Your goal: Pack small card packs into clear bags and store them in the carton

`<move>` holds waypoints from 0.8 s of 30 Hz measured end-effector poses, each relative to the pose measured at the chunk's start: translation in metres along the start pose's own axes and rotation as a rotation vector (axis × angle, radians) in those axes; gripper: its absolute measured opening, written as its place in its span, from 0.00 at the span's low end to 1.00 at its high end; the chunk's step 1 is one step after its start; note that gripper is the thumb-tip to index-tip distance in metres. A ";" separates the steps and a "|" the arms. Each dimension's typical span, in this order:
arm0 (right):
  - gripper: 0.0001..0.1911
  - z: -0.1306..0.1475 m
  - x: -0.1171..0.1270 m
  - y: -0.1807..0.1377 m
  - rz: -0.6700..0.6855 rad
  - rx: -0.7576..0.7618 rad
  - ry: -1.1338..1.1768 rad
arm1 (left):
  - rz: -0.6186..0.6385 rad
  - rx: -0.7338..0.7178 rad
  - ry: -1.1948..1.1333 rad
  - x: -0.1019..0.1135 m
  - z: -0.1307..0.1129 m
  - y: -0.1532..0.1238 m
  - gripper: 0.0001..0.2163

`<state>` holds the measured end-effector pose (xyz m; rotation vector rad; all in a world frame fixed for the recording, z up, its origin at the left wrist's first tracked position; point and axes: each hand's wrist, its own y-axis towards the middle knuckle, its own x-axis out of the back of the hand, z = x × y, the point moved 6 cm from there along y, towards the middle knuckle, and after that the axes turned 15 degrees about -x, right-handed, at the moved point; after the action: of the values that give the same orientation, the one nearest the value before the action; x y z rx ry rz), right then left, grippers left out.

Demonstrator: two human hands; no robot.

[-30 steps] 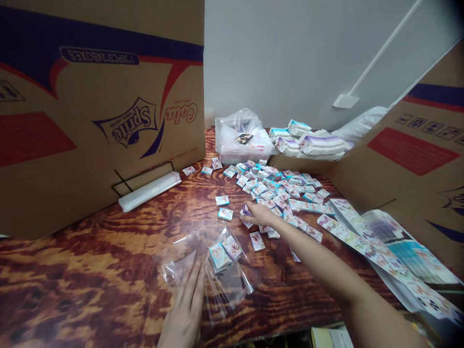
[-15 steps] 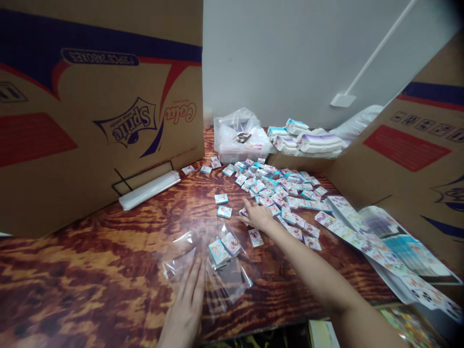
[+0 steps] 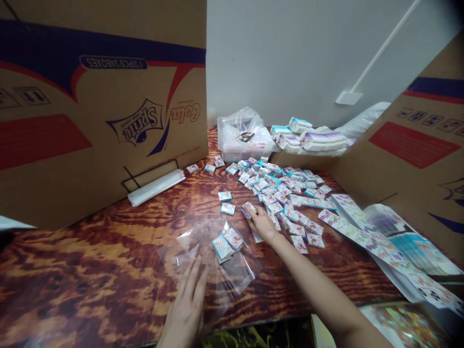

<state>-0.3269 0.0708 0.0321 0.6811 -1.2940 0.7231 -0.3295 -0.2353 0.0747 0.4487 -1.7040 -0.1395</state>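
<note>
My left hand (image 3: pixel 188 295) lies flat, fingers stretched out, on the left part of a clear plastic bag (image 3: pixel 235 280) spread on the table. On the bag's upper part sit a few small printed boxes (image 3: pixel 222 247), blue and purple; whether they are inside it I cannot tell. Beyond and to the right, my right hand (image 3: pixel 264 224) has its fingertips on a small purple-and-white box (image 3: pixel 248 210). Another little box is partly hidden under that hand. A heap of similar small boxes (image 3: pixel 279 186) spreads just past it.
Large cardboard cartons stand on the left (image 3: pixel 72 145) and right (image 3: pixel 406 145). A rolled clear plastic sleeve (image 3: pixel 157 187) lies by the left one. Behind the heap are a plastic-covered tub (image 3: pixel 244 133) and wrapped packs (image 3: pixel 321 141). Printed card strips (image 3: pixel 380 246) lie at right.
My right hand's fingers have closed on a small purple box at the near edge of the heap. My left hand stays on the bag. The view has shifted slightly.
</note>
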 end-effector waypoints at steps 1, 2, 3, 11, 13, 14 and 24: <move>0.29 0.000 -0.003 0.000 -0.007 -0.004 0.007 | 0.004 0.001 0.009 0.000 -0.001 -0.002 0.36; 0.29 -0.001 -0.005 0.000 -0.014 -0.011 0.011 | 0.006 0.001 0.017 -0.001 -0.001 -0.003 0.36; 0.29 -0.001 -0.008 0.001 -0.021 -0.023 0.013 | 0.004 0.001 0.024 0.000 -0.002 -0.004 0.36; 0.25 0.005 0.014 -0.005 -0.089 -0.017 0.141 | -0.032 -0.002 -0.003 0.003 -0.008 -0.005 0.37; 0.26 0.010 0.041 -0.033 -0.125 0.059 0.250 | -0.030 0.009 -0.027 0.004 -0.010 -0.004 0.37; 0.27 0.015 0.055 -0.053 -0.142 0.127 0.323 | -0.023 0.017 -0.039 0.004 -0.011 -0.003 0.37; 0.26 0.112 0.030 -0.178 -0.061 0.317 0.432 | 0.011 0.012 -0.093 0.002 -0.022 0.003 0.37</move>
<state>-0.2483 -0.1227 0.0703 0.7637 -0.7678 0.9761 -0.3091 -0.2295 0.0813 0.4477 -1.7992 -0.1447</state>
